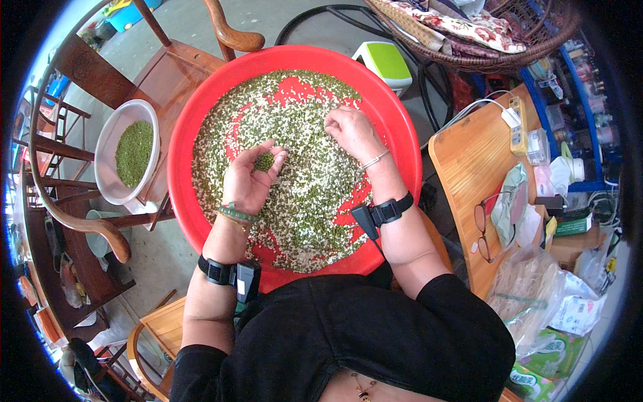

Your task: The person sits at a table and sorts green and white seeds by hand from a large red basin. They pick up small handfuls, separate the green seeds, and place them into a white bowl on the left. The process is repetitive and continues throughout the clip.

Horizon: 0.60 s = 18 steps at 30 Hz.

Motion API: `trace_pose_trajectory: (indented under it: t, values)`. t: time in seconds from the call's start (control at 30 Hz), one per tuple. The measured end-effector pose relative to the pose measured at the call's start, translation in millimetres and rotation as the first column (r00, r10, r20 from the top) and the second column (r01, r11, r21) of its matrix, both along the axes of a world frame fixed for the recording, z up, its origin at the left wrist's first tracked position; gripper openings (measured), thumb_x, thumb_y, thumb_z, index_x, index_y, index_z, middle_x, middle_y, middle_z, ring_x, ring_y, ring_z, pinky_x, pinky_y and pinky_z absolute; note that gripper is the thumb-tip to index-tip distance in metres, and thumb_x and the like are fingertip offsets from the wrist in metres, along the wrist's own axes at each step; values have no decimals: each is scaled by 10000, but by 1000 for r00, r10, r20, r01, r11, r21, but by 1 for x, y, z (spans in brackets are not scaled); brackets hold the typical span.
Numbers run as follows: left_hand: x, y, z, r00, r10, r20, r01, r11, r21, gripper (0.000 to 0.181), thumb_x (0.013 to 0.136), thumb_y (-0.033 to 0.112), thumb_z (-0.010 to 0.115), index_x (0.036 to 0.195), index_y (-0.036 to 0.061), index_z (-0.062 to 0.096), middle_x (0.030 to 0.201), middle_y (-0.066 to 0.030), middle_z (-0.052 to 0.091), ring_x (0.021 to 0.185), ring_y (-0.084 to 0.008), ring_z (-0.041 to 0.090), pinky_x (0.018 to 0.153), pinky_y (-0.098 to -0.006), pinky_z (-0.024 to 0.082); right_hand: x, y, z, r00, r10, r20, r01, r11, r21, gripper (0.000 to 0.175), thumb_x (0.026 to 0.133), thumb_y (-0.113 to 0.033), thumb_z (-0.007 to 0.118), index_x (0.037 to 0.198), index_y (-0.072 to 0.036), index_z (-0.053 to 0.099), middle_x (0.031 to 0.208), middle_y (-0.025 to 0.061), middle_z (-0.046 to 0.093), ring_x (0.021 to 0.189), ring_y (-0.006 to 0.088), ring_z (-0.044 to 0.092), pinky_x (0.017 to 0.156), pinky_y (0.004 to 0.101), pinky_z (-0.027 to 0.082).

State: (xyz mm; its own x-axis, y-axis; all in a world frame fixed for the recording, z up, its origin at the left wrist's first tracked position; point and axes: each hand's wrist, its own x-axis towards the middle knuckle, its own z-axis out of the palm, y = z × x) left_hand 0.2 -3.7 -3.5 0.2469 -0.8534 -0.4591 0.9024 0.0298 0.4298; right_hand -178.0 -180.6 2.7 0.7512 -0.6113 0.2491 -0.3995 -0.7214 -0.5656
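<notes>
A large round red plastic basin (402,151) lies before me, its floor spread with mixed green beans and small white pieces (311,166). My left hand (253,176), palm up with curled fingers, cups a small heap of green beans (263,162) over the left middle of the basin. Over its upper right part is my right hand (351,130), fingers bent down with thumb and fingertips close together near the mix; whether anything is between them cannot be seen. On a wooden chair to the left, a white plastic bowl (103,151) holds green beans.
A wooden armchair (176,65) adjoins the basin's left side. Behind it stands a green-topped stool (384,60). A wicker basket of cloth (482,63) is at upper right. The wooden table (457,166) at right bears eyeglasses (482,226), a power strip (517,130) and plastic bags.
</notes>
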Motion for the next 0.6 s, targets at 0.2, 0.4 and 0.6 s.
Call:
trace_pose_trajectory:
  t: [0.2, 0.4, 0.6]
  values:
    - [0, -2, 2, 999, 42, 2, -42, 999, 35, 318, 947, 86, 435, 1158, -149, 483, 1063, -207, 574, 1010, -331, 582, 928, -366, 520, 0, 0, -14, 951, -96, -295, 123, 990, 75, 101, 733, -29, 650, 829, -21, 619, 789, 153, 638, 773, 335, 635, 715, 413, 521]
    - [2, 0, 5, 997, 76, 34, -78, 995, 58, 321, 948, 82, 431, 1161, -154, 475, 1072, -221, 565, 1019, -341, 574, 934, -379, 514, 7, 23, 18, 941, 339, 13, -294, 796, 529, 277, 780, -32, 698, 1053, -29, 652, 881, 70, 683, 782, 116, 655, 704, 262, 534]
    - [6, -1, -2, 996, 88, 12, -89, 996, 22, 321, 932, 70, 457, 1153, -162, 484, 1056, -216, 573, 975, -321, 591, 919, -387, 526, -18, -12, 10, 997, -79, -7, 78, 961, 264, 138, 786, -52, 679, 923, -36, 671, 824, 103, 680, 767, 188, 669, 697, 305, 533]
